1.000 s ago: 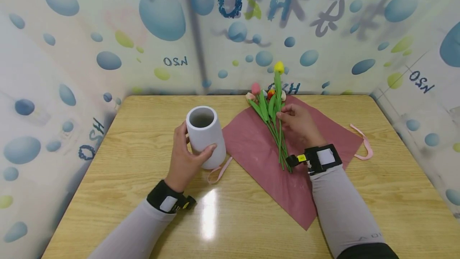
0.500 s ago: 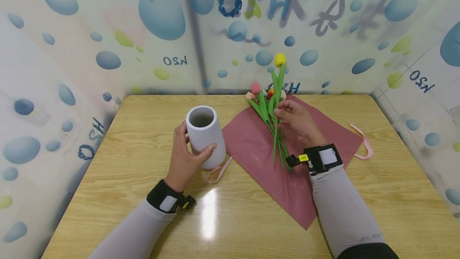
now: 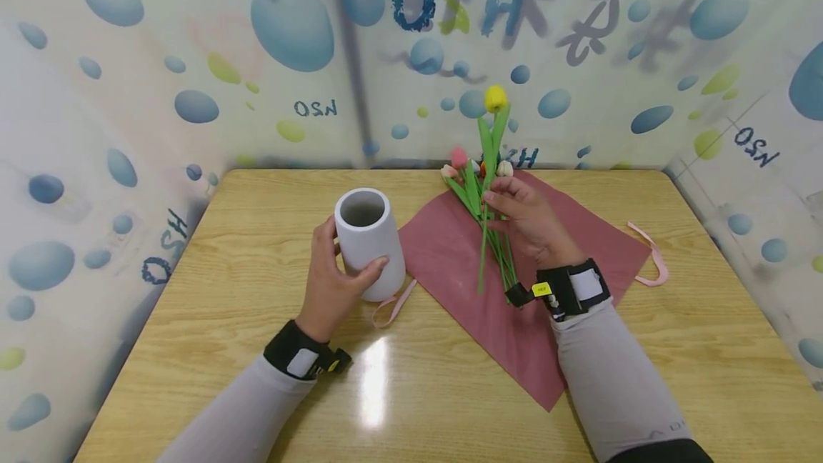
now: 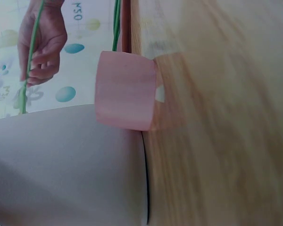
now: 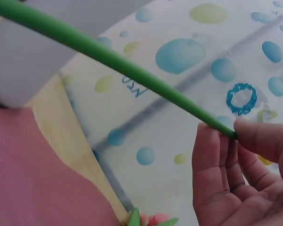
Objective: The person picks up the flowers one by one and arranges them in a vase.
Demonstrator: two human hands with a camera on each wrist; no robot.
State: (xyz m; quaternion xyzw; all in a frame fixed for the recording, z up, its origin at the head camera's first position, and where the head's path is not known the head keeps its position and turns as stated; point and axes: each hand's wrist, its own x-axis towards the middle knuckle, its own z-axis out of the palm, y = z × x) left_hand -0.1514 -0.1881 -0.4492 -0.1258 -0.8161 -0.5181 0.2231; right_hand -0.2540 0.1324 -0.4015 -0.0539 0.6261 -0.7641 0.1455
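at the table (image 3: 450, 406), left hand (image 3: 329, 291) clamps its grip round a vase (image 3: 373, 234) mid-frame; right hand (image 3: 530, 220), centre-right, pinches a tulip (image 3: 491, 159).

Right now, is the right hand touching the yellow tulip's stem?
Touching. The right wrist view shows the right hand pinching the stem, with no gap between them.

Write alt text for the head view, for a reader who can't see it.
A person's right hand pinches a yellow tulip by its stem, over other tulips lying on dusky pink paper. The left hand grips a white vase beside the paper, at a wooden table.
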